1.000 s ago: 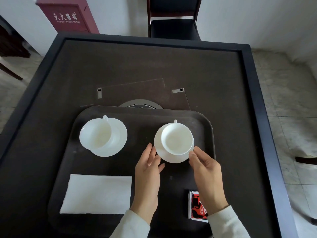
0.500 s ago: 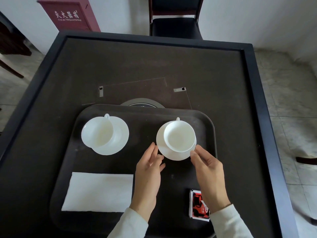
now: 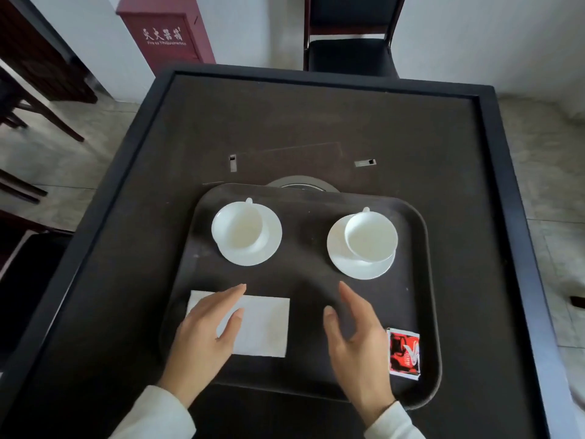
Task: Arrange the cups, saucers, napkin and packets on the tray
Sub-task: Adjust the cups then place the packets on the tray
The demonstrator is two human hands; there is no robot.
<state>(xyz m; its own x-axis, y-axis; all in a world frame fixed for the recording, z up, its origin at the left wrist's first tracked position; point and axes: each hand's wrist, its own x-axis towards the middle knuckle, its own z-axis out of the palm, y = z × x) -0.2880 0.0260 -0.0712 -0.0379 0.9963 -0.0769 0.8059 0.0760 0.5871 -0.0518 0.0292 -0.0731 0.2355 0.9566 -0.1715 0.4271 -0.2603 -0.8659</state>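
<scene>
A dark tray (image 3: 304, 210) lies on the table. At its back left a white cup (image 3: 237, 228) stands on a saucer (image 3: 270, 245). At the back right a second cup (image 3: 371, 236) sits on its saucer (image 3: 340, 258). A white napkin (image 3: 262, 326) lies front left, partly under my left hand (image 3: 205, 334), which is open above it. A red packet (image 3: 404, 353) lies front right, just right of my open right hand (image 3: 357, 340). Neither hand holds anything.
The tray sits on a dark table with a raised black rim (image 3: 493, 172). A round metal disc (image 3: 302, 184) peeks out behind the tray. A black chair (image 3: 349, 52) and a red cabinet (image 3: 166, 33) stand beyond the table.
Both hands have let go of the right saucer and drawn back toward me. My left hand now hovers over the napkin. The camera view has shifted.
</scene>
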